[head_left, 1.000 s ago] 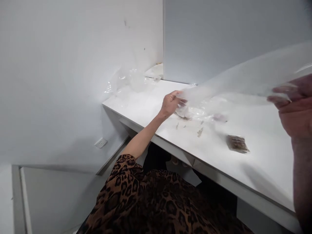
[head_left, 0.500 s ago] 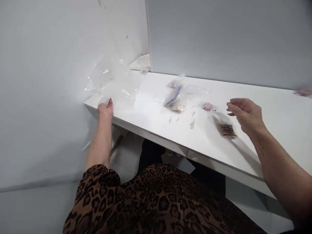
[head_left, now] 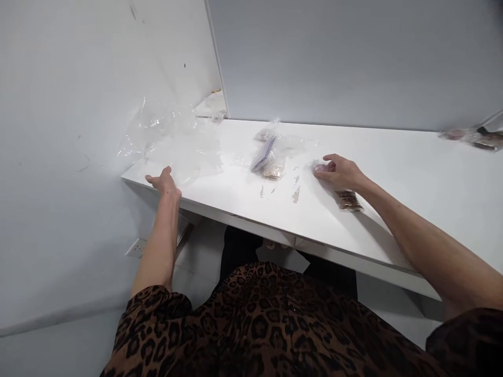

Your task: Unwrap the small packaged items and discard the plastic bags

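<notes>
At the front left edge of the white table, my left hand [head_left: 162, 183] is open, thumb and fingers apart, beside a clear crumpled plastic bag [head_left: 196, 152]. My right hand [head_left: 341, 172] has its fingers closed around a small pink packet [head_left: 322, 168] in clear wrapping, still at the tabletop. Just below that hand lies a brown packet [head_left: 348, 201] in clear film, partly covered by the wrist. Left of the pink packet sit several clear bags, one with a purple flat piece [head_left: 264, 155] and one with a tan item [head_left: 273, 170].
The white table [head_left: 243, 201] runs along a grey panel [head_left: 334, 63], with a white wall [head_left: 78, 78] at the left. More wrapped packets [head_left: 481, 139] lie at the far right. A wall socket [head_left: 136, 248] sits below the table's left end.
My right hand has moved left and down, from above the brown packet onto the pink packet. My left hand has let go of the clear bag and spread its fingers. The view has shifted slightly.
</notes>
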{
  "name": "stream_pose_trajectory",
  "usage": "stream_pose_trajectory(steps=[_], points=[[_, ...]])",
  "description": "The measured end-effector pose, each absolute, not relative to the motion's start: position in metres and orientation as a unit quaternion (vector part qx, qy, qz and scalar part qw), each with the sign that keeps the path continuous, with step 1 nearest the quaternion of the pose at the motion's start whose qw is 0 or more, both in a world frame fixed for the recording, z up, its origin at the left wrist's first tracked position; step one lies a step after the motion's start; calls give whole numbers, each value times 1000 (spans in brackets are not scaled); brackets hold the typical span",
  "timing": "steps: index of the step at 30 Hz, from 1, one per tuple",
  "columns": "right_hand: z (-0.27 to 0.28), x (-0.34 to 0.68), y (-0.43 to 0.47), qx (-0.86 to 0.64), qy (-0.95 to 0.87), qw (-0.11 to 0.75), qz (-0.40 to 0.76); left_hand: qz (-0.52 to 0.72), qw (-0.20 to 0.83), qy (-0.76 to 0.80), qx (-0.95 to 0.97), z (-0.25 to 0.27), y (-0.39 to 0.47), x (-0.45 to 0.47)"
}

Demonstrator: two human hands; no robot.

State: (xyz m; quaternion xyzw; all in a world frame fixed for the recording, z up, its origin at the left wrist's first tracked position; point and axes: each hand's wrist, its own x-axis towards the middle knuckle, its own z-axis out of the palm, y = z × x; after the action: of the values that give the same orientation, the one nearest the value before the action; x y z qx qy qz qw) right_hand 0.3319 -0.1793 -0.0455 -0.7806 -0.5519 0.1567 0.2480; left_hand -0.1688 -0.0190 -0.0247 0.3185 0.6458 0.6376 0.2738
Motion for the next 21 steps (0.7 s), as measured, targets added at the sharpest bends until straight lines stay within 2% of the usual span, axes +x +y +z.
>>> stream_pose_trajectory(steps=[2,6,8,11,14,18,21], points=[[-40,339,-194,-788,-497,292,217,622,222,670,341,-22,-34,-172],[-31,358,-230,-750,-383,442,311,587,32,629,509,-14,-61,-162],[-28,367,-249,-717,-369,496,321,562,-2,582,588,-13,-71,-143],[-31,374,-276,-680,-384,523,342,511,26,490,706,-20,-79,-101],[-45,377,-295,-702,-391,480,351,437,91,406,798,-31,-83,-50],[-61,379,-303,-790,-440,382,189,315,205,398,837,-36,-84,14],[-59,368,-302,-779,-510,361,50,252,260,443,820,-32,-79,48]])
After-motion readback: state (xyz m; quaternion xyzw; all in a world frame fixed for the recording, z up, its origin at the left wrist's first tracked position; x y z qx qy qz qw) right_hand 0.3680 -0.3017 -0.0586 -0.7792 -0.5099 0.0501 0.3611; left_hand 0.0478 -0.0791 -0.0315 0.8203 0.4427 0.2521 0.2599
